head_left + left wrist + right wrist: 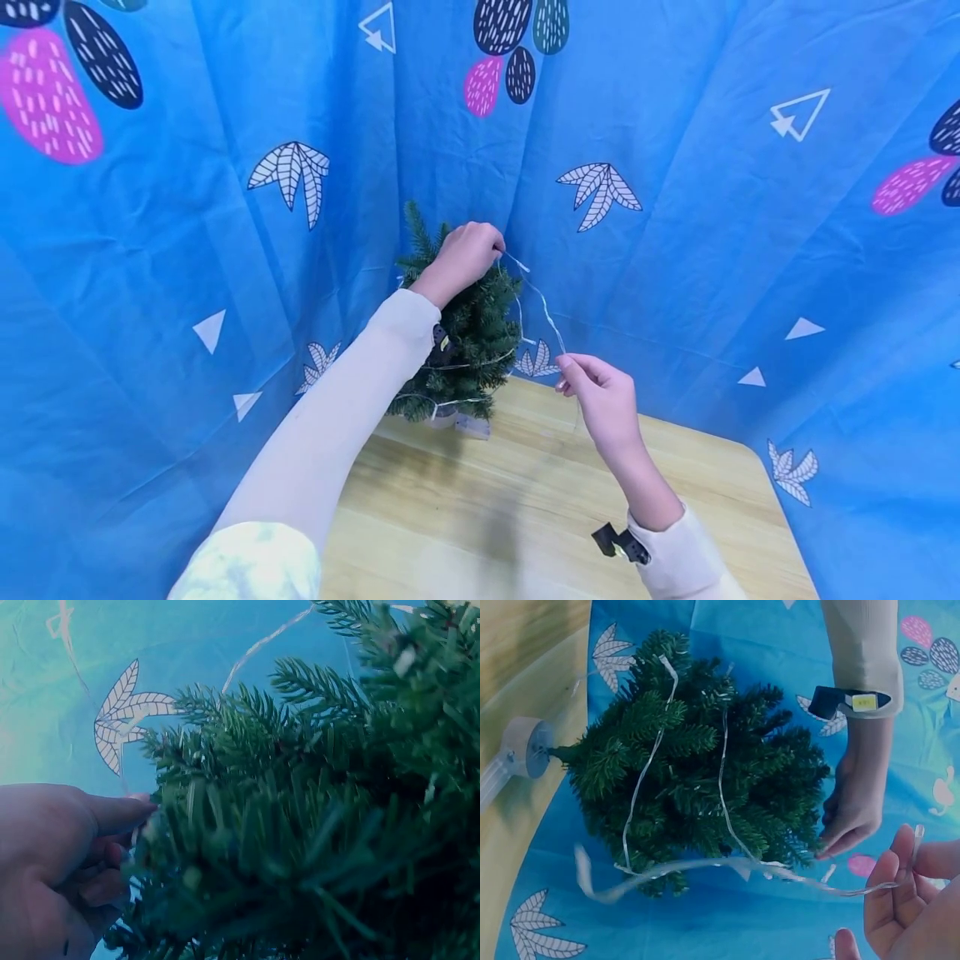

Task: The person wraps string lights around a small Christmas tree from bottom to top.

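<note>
A small artificial Christmas tree (483,321) stands on the table, loops of a clear-wired string of lights (551,317) around its branches. At the upper part of the tree, my left hand (465,258) pinches the wire between thumb and fingers; the left wrist view shows its fingertips right beside the green needles (255,825). To the right and lower, my right hand (603,400) pinches another stretch of the string by its fingertips. Between both hands the wire hangs in a slack curve. One small bulb (919,834) sticks up from the right fingers.
The wooden table (600,492) reaches toward me and to the right. Blue printed cloth (675,275) encloses it behind and at the sides. The tree's round pale base (532,746) shows at the trunk's foot, with a clear piece (474,427) beside it.
</note>
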`<state>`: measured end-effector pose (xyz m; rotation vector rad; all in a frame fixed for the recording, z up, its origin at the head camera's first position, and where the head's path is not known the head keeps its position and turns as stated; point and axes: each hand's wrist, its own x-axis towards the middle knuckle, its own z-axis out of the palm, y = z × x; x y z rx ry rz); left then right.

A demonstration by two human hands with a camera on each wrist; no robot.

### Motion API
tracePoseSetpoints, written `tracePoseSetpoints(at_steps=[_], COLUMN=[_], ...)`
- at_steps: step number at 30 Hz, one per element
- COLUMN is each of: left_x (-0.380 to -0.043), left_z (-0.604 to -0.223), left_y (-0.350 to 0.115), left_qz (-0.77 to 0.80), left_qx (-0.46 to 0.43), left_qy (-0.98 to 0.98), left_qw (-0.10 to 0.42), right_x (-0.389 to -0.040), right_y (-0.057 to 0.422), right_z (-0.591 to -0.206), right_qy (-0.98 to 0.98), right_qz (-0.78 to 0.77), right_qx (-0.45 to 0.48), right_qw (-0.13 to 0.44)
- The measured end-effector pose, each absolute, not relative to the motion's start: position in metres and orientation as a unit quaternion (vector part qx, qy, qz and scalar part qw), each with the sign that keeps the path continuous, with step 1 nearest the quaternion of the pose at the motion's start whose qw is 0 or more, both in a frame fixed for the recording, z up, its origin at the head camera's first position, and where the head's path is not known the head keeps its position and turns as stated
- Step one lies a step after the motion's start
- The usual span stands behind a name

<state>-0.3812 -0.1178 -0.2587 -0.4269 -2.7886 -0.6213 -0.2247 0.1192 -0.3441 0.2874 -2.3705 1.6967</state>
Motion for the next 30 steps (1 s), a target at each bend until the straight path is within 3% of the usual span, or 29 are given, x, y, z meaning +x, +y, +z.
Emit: tracePoseSetpoints(at_steps=[16,23,30], left_x=[-0.374,-0.349,-0.322], left_z=[-0.264,-0.27,-0.28], left_y=[-0.135,-0.126,-0.097], left_qz=[-0.335,-0.389,-0.361], left_qx=[-0.156,-0.241,-0.32], left_qy=[-0.927,-0.888,-0.876], left_qw=[0.062,0.044,-0.03], right_x=[-0.232,-0.235,-0.237], right_y=[0.117,0.116,0.113], right_z=[-0.344,-0.341,-0.337], right_qy=[-0.815,-0.815,-0.813], right_qz=[0.563,0.564,0.562], right_qx=[0.093,0.094,0.111], right_qw=[0.095,0.09,0.103])
